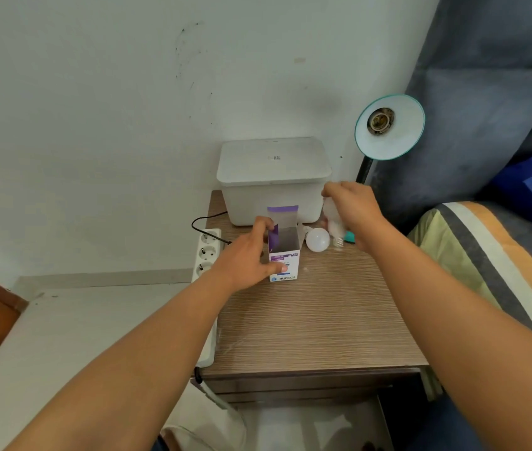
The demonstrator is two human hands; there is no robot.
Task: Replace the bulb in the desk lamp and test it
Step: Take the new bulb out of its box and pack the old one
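Both bare forearms reach forward. The left hand (251, 255) has its fingers (276, 267) and thumb spread apart in a pinch. The right hand (354, 208) is raised, fingers curled closed, knuckles up.

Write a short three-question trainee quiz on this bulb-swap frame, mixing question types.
1. True or false: the lamp socket already has a bulb screwed in.
2. Which hand steadies the open bulb box? A) left hand B) right hand
3. Fill in: a loose white bulb lies on the wooden table just to the ____ of the box, as the camera sees it.

Key: 1 false, the socket is empty. 2 A; the right hand holds another bulb, screw base down. 3 right.
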